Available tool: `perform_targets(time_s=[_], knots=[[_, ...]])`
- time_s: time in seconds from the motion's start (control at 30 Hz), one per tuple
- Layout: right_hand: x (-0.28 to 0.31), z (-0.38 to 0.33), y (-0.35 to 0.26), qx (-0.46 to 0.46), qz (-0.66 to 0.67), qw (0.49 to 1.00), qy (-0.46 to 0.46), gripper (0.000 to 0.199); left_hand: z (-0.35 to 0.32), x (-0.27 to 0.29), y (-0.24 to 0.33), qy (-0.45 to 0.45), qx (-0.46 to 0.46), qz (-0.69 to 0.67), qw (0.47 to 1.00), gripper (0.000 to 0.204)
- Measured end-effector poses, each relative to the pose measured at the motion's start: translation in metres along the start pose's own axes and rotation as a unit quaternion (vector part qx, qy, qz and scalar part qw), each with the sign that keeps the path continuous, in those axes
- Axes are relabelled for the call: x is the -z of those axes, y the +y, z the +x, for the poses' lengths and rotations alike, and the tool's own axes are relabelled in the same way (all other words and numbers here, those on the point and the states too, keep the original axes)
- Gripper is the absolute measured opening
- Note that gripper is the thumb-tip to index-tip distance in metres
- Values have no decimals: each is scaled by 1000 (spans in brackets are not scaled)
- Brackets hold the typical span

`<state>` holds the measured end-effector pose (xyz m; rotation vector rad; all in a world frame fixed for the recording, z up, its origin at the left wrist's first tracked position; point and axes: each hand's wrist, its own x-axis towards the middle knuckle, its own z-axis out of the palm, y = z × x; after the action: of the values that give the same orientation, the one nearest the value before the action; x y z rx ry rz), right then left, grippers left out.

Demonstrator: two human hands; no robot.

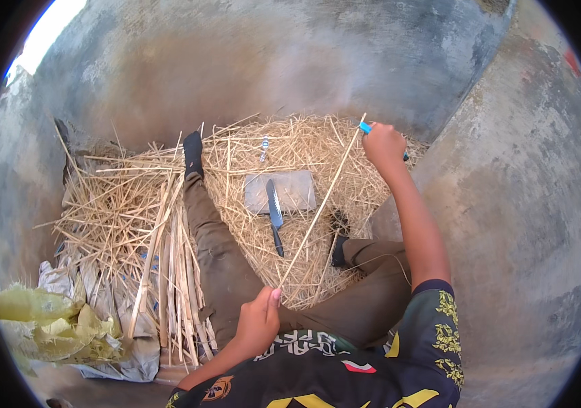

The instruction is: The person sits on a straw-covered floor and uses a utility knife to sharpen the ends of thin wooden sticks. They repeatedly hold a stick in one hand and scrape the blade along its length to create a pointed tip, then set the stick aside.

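Hands hold one long straw stalk (321,204) stretched slantwise above the lap. Left hand (258,325) pinches its lower end between thumb and fingers near the belly; right hand (383,145), arm outstretched, is closed around a blue-handled tool (366,127) at the stalk's upper end. Below the stalk a knife (275,216) lies on a grey slab (296,190) amid loose straw (120,204).
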<state>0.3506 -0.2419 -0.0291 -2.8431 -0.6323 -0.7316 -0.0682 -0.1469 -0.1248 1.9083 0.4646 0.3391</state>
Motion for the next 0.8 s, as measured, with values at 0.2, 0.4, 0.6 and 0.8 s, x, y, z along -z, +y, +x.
perform_targets(time_s=[0.2,0.4,0.6,0.8], knots=[[23,7,9,-80,56,994,-43,22,4,3,-9,-56,21,-47,997,38],[26,-50,-12,52,4,998,-37,34,7,4,-18,-97,73,-151,981,39],[27,-115,-40,176,29,984,-28,43,7,0,-21,-63,52,-149,986,38],[21,-109,-31,167,43,985,-30,37,2,-2,-2,-25,23,-58,998,33]])
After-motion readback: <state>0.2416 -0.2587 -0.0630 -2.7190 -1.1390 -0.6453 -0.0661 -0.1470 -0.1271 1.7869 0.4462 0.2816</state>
